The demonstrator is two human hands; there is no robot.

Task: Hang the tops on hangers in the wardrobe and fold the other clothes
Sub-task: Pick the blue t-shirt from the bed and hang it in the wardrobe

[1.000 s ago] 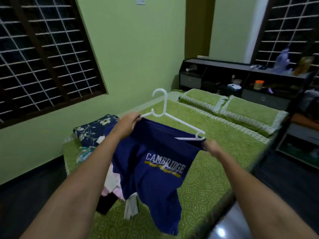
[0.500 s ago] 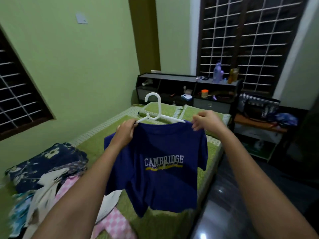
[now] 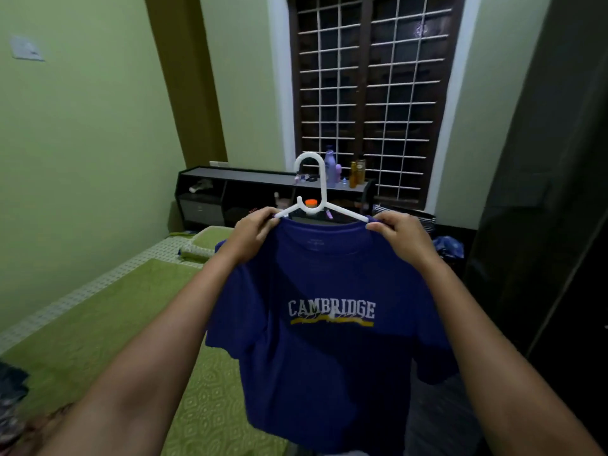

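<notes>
A navy blue T-shirt [image 3: 329, 357] with "CAMBRIDGE" printed on the chest hangs on a white plastic hanger [image 3: 317, 195], held up in the air in front of me. My left hand [image 3: 251, 233] grips the shirt's left shoulder over the hanger arm. My right hand [image 3: 399, 236] pinches the right shoulder at the other hanger arm. The hook stands upright above the collar. A dark wardrobe [image 3: 546, 205] rises at the right edge.
The green bed [image 3: 98, 317] lies low on the left, with a few loose clothes [image 3: 10, 399] at its near left corner. A black headboard shelf [image 3: 237, 189] with bottles stands under the barred window [image 3: 368, 93]. Dark floor shows at lower right.
The view has swung right, away from the clothes pile and toward the window and wardrobe. Both hands have lifted the shirt on the hanger higher, and it now hangs squarer.
</notes>
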